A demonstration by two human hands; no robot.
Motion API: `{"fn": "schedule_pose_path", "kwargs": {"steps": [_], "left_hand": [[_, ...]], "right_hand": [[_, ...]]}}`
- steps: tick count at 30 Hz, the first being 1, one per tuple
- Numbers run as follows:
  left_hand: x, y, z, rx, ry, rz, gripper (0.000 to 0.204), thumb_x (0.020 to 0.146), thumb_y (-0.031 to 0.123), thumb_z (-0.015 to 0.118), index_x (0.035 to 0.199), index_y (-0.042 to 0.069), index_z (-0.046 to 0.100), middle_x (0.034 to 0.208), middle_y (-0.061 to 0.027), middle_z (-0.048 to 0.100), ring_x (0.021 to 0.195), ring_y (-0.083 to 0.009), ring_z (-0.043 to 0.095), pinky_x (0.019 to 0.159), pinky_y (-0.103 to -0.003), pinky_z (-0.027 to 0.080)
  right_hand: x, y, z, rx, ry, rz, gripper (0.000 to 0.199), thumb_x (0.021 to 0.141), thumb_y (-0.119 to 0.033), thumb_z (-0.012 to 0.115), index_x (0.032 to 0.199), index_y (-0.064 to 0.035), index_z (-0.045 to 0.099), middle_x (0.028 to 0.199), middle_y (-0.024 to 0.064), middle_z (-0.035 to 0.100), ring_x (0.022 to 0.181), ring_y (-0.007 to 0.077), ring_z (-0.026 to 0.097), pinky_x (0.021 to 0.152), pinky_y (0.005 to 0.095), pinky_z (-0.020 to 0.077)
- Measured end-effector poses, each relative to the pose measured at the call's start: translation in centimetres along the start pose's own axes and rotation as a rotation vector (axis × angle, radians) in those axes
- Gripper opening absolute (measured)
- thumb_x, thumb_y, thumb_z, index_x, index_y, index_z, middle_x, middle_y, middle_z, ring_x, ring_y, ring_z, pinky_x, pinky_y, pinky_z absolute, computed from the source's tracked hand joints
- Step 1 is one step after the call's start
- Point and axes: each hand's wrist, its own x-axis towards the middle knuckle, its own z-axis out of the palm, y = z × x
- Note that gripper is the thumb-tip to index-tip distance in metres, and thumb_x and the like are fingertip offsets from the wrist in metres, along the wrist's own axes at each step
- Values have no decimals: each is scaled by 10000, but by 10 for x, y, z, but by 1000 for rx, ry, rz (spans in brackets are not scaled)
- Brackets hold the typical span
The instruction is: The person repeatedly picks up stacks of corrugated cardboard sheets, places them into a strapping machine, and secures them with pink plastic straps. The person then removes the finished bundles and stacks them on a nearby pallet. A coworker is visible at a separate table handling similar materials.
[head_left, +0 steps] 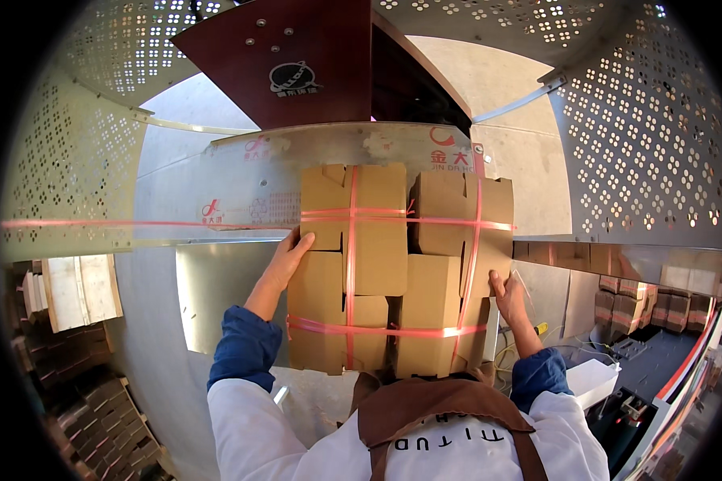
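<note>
In front of my body lies a bundle of folded brown cardboard boxes (377, 260), bound crosswise with pink strapping (352, 276). Its upper end rests over a metal machine table (245, 180), while the lower end reaches close to my apron. My left hand (285, 263) holds the left edge, thumb on the top face and the other fingers mostly hidden. At the right edge my right hand (512, 298) grips the bundle, its fingers partly out of sight. A length of pink strapping runs from the bundle leftward across the table edge.
A dark red machine housing (297, 68) stands beyond the table. Perforated metal guards curve at left (88, 152) and right (642, 128). Stacked cardboard (108, 425) fills the lower left; strapped bundles (622, 305) sit at right near a white box (590, 382) and cables.
</note>
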Motion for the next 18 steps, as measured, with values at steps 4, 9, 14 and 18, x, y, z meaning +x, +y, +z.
{"fn": "schedule_pose_path", "kwargs": {"steps": [4, 9, 14, 18], "left_hand": [[3, -4, -1, -6, -4, 19, 719, 907, 405, 628, 1409, -30, 352, 1354, -145, 473, 1232, -214, 453, 1034, -334, 360], [4, -6, 1, 41, 40, 0, 725, 898, 426, 633, 1393, -29, 362, 1330, -151, 487, 1217, -222, 466, 1020, -341, 377], [-3, 3, 10, 51, 65, -19, 711, 895, 438, 631, 1373, -25, 380, 1310, -155, 497, 1201, -225, 477, 1003, -342, 392], [-7, 6, 11, 92, 94, -18, 692, 909, 423, 615, 1380, -23, 376, 1318, -152, 495, 1205, -222, 474, 1000, -340, 393]], "right_hand": [[-2, -10, 0, 38, 45, -42, 628, 904, -540, 546, 1027, 75, 555, 756, 229, 651, 755, 335, 667, 691, 401, 496], [0, -3, 1, 97, 60, -65, 622, 906, -527, 556, 1032, 82, 562, 742, 225, 652, 751, 320, 667, 699, 400, 494], [10, 13, 3, -29, -11, -26, 683, 900, -575, 527, 1052, 90, 563, 726, 232, 643, 728, 347, 658, 688, 398, 491], [5, 5, 1, 45, -20, -62, 696, 893, -600, 510, 1010, 83, 574, 708, 236, 634, 725, 376, 650, 675, 418, 487]]}}
